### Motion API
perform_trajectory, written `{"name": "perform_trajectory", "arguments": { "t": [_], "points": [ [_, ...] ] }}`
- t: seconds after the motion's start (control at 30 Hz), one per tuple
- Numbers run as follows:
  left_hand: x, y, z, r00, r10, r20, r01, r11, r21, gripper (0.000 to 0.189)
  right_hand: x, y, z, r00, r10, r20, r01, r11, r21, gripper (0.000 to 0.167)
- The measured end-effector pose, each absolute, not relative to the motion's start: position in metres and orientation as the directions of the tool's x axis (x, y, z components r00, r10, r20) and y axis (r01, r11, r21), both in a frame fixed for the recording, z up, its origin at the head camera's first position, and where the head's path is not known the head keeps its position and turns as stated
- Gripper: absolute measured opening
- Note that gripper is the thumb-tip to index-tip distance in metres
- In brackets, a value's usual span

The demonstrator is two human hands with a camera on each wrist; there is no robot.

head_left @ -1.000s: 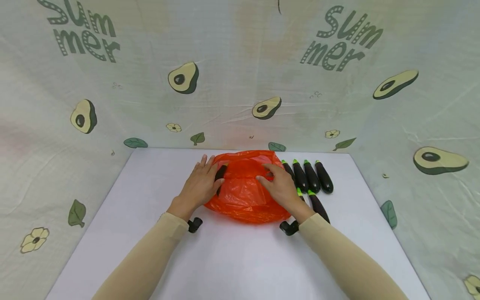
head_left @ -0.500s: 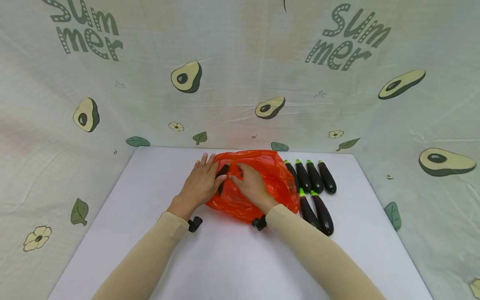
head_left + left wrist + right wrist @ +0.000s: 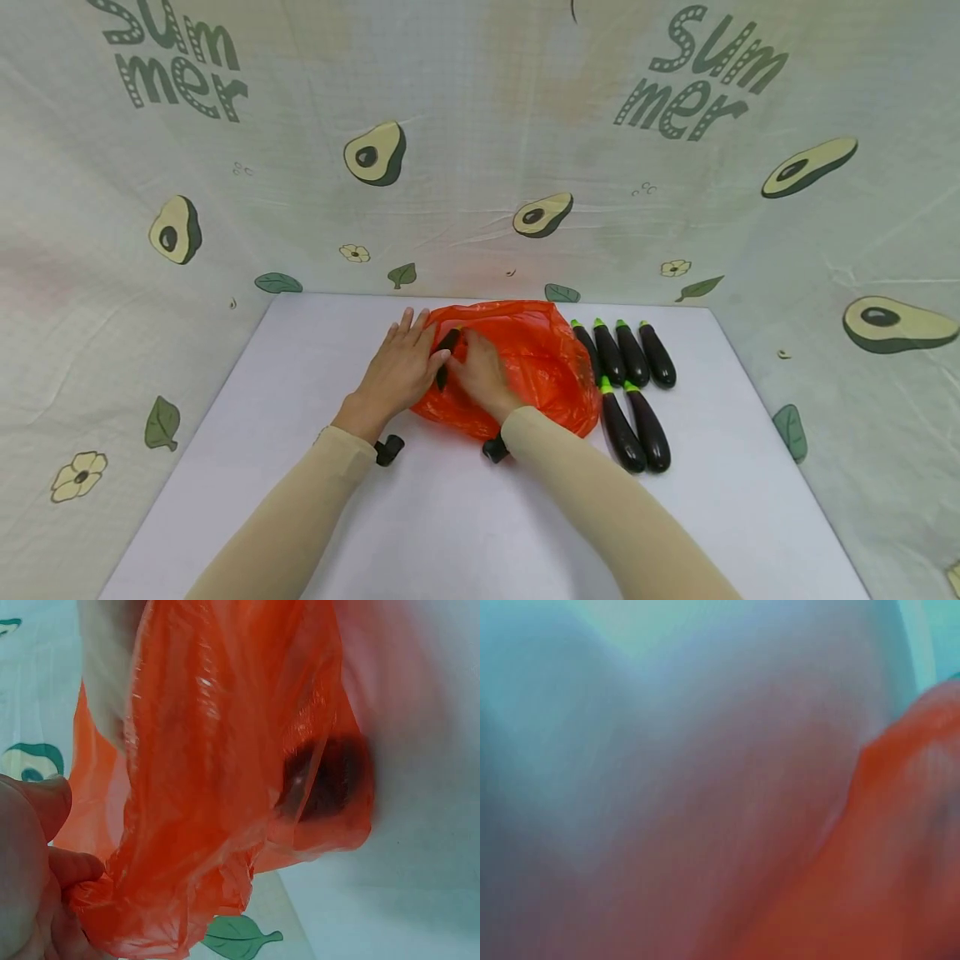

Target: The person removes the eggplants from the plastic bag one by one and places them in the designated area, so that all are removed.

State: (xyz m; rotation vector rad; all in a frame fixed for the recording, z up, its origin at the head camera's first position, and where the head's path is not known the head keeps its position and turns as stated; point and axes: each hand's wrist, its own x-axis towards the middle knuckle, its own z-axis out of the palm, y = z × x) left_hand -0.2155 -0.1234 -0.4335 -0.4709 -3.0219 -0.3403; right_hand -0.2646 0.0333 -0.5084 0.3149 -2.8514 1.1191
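Note:
An orange-red plastic bag point(image 3: 543, 367) lies with its mouth spread in the middle of the table. Inside its left part a dark eggplant point(image 3: 448, 340) shows in the head view; a dark shape point(image 3: 324, 780) shows through the plastic in the left wrist view. At the bag's left rim, my left hand point(image 3: 399, 367) holds bunched plastic, the wrist view showing its fingers at that edge. My right hand point(image 3: 480, 368) reaches into the bag, fingertips right beside the eggplant. Whether they grip it I cannot tell. The right wrist view is blurred, with some bag point(image 3: 900, 847) at right.
Several dark eggplants point(image 3: 633, 354) with green stems lie in a row right of the bag, and two more point(image 3: 622, 433) lie in front of them. The white table point(image 3: 450, 533) meets a printed cloth backdrop point(image 3: 465, 100) behind.
My right hand has moved left across the bag, from its right side to the eggplant inside. The left hand has stayed at the left rim. The view has shifted slightly.

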Motion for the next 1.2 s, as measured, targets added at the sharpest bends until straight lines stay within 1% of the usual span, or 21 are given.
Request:
{"name": "perform_trajectory", "arguments": {
  "t": [0.1, 0.27, 0.33, 0.53, 0.67, 0.8, 0.9, 1.03, 1.13, 1.2],
  "points": [
    [-0.215, -0.123, -0.434, -0.95, 0.297, 0.092, 0.31, 0.926, 0.213, 0.067, -0.265, 0.026, -0.512, -0.97, -0.195, 0.143, -0.241, 0.742, -0.626, 0.055],
    [-0.216, -0.123, -0.436, -0.947, 0.307, 0.092, 0.32, 0.923, 0.215, 0.067, -0.263, 0.013, -0.518, -0.958, -0.233, 0.166, -0.286, 0.795, -0.535, 0.066],
    [-0.216, -0.123, -0.436, -0.946, 0.31, 0.095, 0.323, 0.922, 0.212, 0.067, -0.262, 0.011, -0.52, -0.959, -0.238, 0.153, -0.283, 0.808, -0.517, 0.071],
    [-0.216, -0.122, -0.436, -0.951, 0.298, 0.086, 0.31, 0.926, 0.217, 0.068, -0.261, 0.03, -0.518, -0.966, -0.243, 0.092, -0.25, 0.773, -0.583, 0.078],
    [-0.216, -0.121, -0.437, -0.955, 0.288, 0.072, 0.297, 0.929, 0.222, 0.069, -0.262, 0.053, -0.513, -0.973, -0.22, 0.064, -0.211, 0.751, -0.625, 0.078],
    [-0.217, -0.121, -0.437, -0.956, 0.286, 0.068, 0.294, 0.928, 0.228, 0.07, -0.262, 0.068, -0.51, -0.988, -0.154, 0.025, -0.131, 0.729, -0.672, 0.074],
    [-0.217, -0.12, -0.438, -0.956, 0.287, 0.066, 0.295, 0.928, 0.23, 0.069, -0.262, 0.068, -0.51, -0.993, -0.114, 0.003, -0.087, 0.737, -0.67, 0.075],
    [-0.217, -0.119, -0.437, -0.955, 0.288, 0.064, 0.295, 0.927, 0.231, 0.069, -0.261, 0.059, -0.512, -0.994, -0.109, -0.019, -0.072, 0.771, -0.633, 0.078],
    [-0.217, -0.118, -0.437, -0.956, 0.287, 0.06, 0.293, 0.929, 0.228, 0.07, -0.259, 0.055, -0.512, -0.994, -0.097, -0.049, -0.042, 0.753, -0.657, 0.073],
    [-0.217, -0.118, -0.437, -0.956, 0.286, 0.06, 0.292, 0.929, 0.227, 0.07, -0.257, 0.055, -0.512, -0.994, -0.086, -0.07, -0.015, 0.732, -0.681, 0.073]
  ]
}}
